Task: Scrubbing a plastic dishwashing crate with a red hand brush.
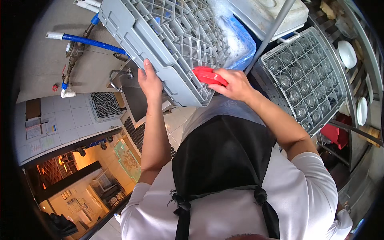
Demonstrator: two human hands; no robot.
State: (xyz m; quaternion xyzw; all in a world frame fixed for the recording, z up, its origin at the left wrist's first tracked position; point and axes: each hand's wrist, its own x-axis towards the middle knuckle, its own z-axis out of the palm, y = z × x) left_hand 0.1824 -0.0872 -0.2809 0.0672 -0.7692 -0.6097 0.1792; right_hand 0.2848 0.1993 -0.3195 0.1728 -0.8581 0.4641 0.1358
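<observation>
A large grey plastic dishwasher rack (147, 48) is tilted in front of me, its lattice base facing my right side. My left hand (150, 81) grips the rack's outer wall, thumb up along it. In my right hand (232, 82) is a red scrubbing brush (207, 75), pressed against the rack's near edge and lattice. Just past the rack, white suds sit in a tub lined with blue plastic (247, 45). The brush's bristles are hidden against the rack.
To the right, a rack of upturned glasses (306, 78) stands by shelves with white bowls (347, 54). A grey pole (271, 33) rises beside the tub. On the left are a sink faucet (115, 78), a blue pipe (93, 42) and another grey rack (105, 105).
</observation>
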